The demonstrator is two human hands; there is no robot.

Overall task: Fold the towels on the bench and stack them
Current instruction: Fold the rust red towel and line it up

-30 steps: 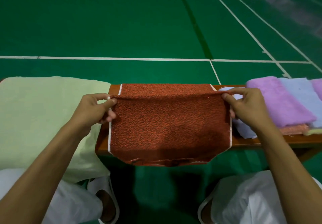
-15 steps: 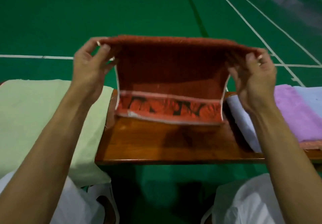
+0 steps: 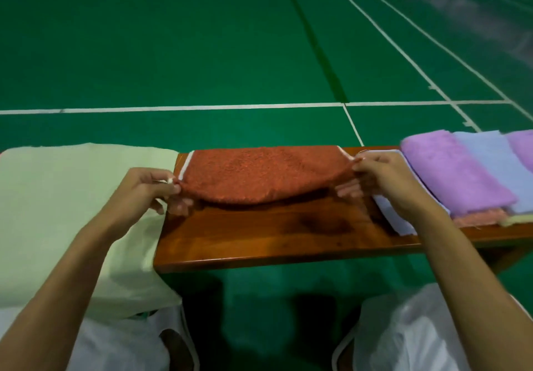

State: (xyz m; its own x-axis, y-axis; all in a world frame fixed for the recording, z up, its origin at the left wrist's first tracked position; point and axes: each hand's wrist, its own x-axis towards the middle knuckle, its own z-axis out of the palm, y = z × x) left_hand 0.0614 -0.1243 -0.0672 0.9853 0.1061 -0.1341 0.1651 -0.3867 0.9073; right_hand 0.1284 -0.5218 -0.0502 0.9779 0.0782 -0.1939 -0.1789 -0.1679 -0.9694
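Observation:
A rust-red towel [image 3: 261, 173] with white side edges lies folded across the far half of the wooden bench [image 3: 259, 238], its near edge sagging just above the wood. My left hand [image 3: 144, 194] pinches its near left corner. At the near right corner my right hand [image 3: 383, 186] pinches the towel. A pale green towel [image 3: 57, 212] covers the bench's left end and hangs over the front. On the right lies a stack of folded towels, with a purple one [image 3: 450, 174] and a light blue one [image 3: 496, 166] on top.
A white cloth [image 3: 389, 218] lies under my right hand beside the stack. A pink towel [image 3: 476, 218] shows at the bottom of the stack. My knees in white trousers [image 3: 409, 333] are below the bench front. Green court floor [image 3: 230, 53] with white lines lies beyond.
Both hands lifted the red towel off the bench front, held it up, then brought it down folded on the far half of the bench. The near bench wood is now bare.

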